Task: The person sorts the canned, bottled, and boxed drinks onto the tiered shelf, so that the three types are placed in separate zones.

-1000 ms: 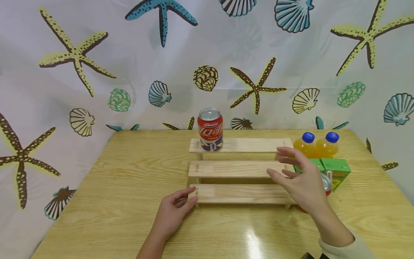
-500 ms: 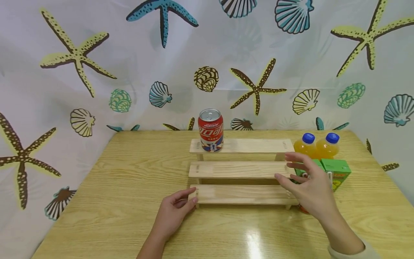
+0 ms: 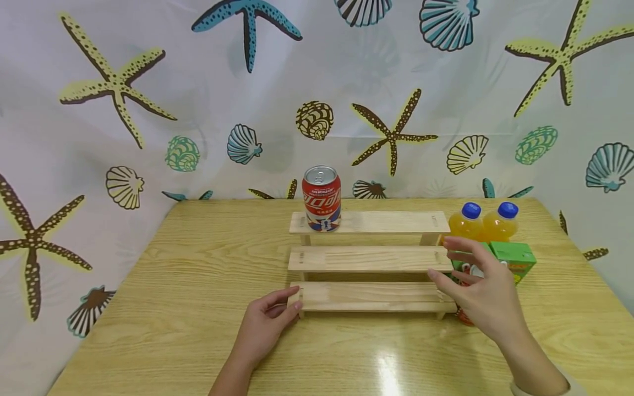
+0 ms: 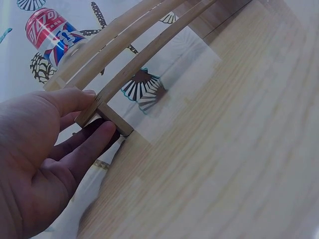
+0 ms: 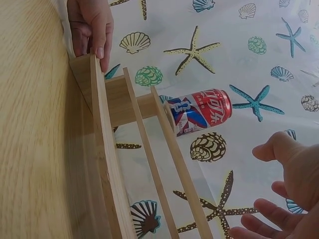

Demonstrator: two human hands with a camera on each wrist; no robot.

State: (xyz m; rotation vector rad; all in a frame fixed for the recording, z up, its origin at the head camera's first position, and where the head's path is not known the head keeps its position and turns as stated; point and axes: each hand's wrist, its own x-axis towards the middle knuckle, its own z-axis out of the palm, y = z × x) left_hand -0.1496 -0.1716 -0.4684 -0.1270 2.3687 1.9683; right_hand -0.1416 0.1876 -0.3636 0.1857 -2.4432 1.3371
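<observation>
A three-tier wooden rack (image 3: 366, 258) stands on the table. My left hand (image 3: 264, 322) pinches the left end of its lowest board; in the left wrist view, thumb and fingers (image 4: 94, 144) close on that corner. A red cola can (image 3: 322, 198) stands upright on the top board at the left. My right hand (image 3: 487, 297) is held off the rack's right end, fingers spread and apart from the thumb. Nothing lies between the fingers of the right hand (image 5: 284, 199) in the right wrist view. Behind it another red can (image 3: 464, 318) is mostly hidden.
Right of the rack stand two orange drink bottles (image 3: 500, 225) with blue caps. Green juice cartons (image 3: 515, 253) sit in front of them, partly covered by my right hand. A patterned cloth (image 3: 277, 82) with starfish and shells hangs behind the table (image 3: 198, 264).
My right hand has moved right and slightly down, from over the rack's right end toward the drinks. The left hand stays on the lowest board; rack and top can have not moved.
</observation>
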